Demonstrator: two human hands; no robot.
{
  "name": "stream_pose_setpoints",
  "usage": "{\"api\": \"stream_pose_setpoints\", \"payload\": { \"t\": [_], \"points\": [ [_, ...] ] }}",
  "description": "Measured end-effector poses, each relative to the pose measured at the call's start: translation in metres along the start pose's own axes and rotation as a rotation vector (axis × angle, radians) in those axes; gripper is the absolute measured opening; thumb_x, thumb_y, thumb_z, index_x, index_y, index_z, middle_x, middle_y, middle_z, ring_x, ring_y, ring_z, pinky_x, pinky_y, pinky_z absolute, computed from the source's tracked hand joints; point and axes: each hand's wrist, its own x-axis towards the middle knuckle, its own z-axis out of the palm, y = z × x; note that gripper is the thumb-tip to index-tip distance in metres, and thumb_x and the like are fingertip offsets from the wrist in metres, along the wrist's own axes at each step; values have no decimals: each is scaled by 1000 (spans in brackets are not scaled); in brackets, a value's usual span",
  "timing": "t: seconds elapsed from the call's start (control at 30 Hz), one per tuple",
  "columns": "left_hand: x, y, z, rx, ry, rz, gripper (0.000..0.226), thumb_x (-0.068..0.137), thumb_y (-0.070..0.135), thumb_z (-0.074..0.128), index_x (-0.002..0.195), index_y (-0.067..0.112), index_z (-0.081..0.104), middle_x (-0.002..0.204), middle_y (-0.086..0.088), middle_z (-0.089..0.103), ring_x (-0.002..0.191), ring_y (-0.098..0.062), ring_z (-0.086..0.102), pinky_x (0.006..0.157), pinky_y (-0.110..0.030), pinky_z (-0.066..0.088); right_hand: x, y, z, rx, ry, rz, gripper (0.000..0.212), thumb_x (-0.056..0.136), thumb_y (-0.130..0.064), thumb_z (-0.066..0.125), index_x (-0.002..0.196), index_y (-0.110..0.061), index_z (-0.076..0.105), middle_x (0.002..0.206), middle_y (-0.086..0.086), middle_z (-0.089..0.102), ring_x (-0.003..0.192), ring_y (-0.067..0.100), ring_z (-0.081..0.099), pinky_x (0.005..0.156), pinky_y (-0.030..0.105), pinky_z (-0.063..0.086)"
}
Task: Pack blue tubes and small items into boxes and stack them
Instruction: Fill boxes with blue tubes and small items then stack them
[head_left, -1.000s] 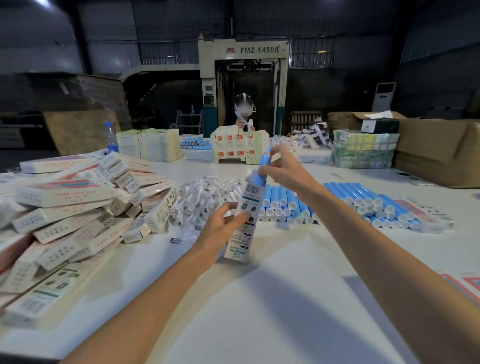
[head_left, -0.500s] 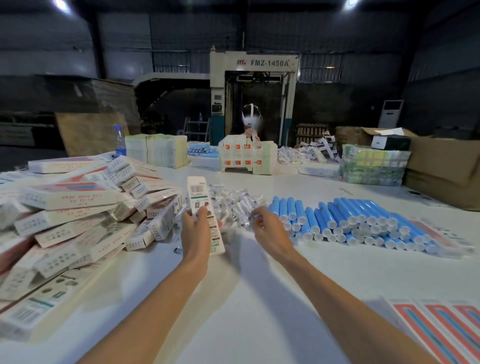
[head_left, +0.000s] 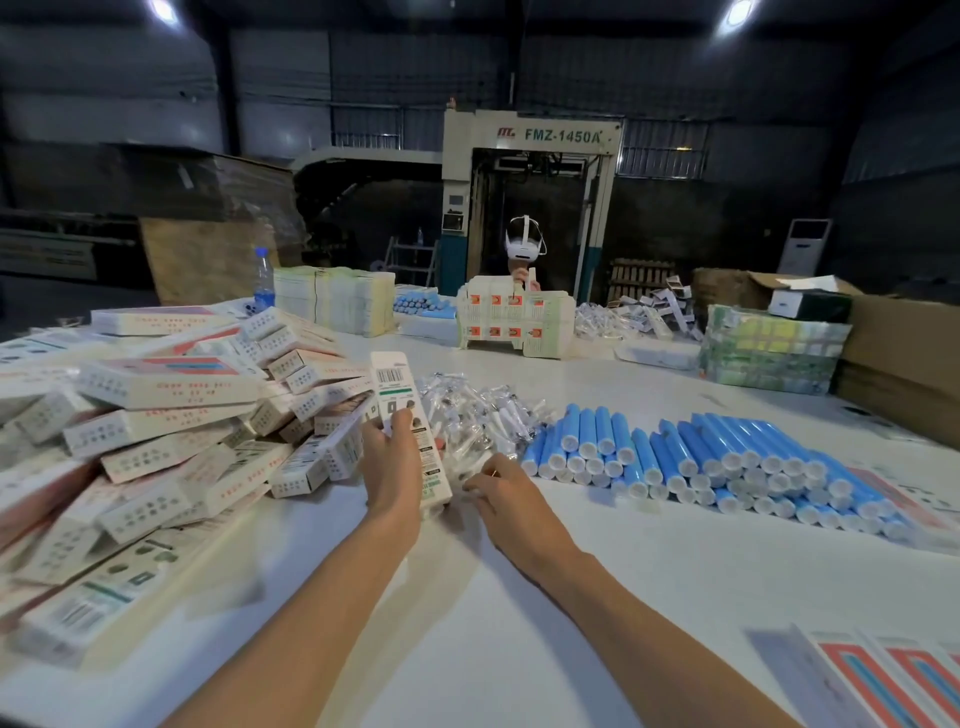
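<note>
Along the bottom edge, two bare forearms run up over the white counter (head_left: 493, 623). At the lower right corner lie flat printed cartons (head_left: 883, 680), three or four, blurred and cut off by the edge.

Just left of centre, the left hand (head_left: 389, 467) holds one long white box (head_left: 402, 410) nearly upright, barcode end up. Its fingers wrap round the lower half, with one fingertip showing on the printed face, and the box's bottom end is hidden behind the hand.

Just right of it, the right hand (head_left: 506, 493) rests at the near edge of a heap of small clear-wrapped items (head_left: 483, 410). Its fingers curl downward. Whether they pinch a packet cannot be told, and the items are too tangled to count.

Filling the left side is a loose pile of closed boxes (head_left: 171, 415), several dozen, the nearest smeared by blur.

Right of centre, blue tubes (head_left: 701, 457) lie side by side in two overlapping groups, white caps toward the camera. They number well over fifty, and the lower layers are hidden.

Across the far edge of the counter stand one water bottle (head_left: 264, 283), one block of stacked flat cartons (head_left: 332, 299), one green wrapped bundle (head_left: 769, 353) and brown cardboard cases (head_left: 904, 353). One person in a white headset (head_left: 524, 247) is mostly hidden behind a wall of boxes (head_left: 514, 325). Behind stands one machine (head_left: 530, 140) marked FMZ-1450A.
</note>
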Motion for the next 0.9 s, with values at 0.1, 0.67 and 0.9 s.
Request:
{"api": "stream_pose_setpoints", "payload": {
  "t": [0.1, 0.67, 0.9],
  "points": [
    [-5, 1, 0, -2, -9, -8, 14, 105, 41, 54, 114, 30, 55, 109, -7, 75, 98, -30, 75, 88, -51, 61, -4, -2, -10, -35, 68, 7, 31, 101, -2, 56, 125, -14, 70, 114, 6, 61, 107, 28, 60, 83, 34, 49],
    [-52, -8, 23, 86, -722, 7, 48, 91, 31, 83, 134, 19, 67, 115, -11, 80, 108, -35, 76, 95, -51, 61, -6, 7, -191, 341, 555, 167, 20, 104, -9, 59, 113, -17, 75, 114, -2, 59, 99, 5, 59, 86, 17, 49],
    [-61, -10, 25, 63, -786, 20, 36, 90, 23, 82, 125, 18, 73, 113, -14, 80, 102, -34, 78, 88, -44, 64, 4, -8, -209, -74, 166, 23, 20, 102, -4, 61, 107, -14, 77, 114, -2, 54, 104, 15, 55, 80, 13, 43]
  ]
}}
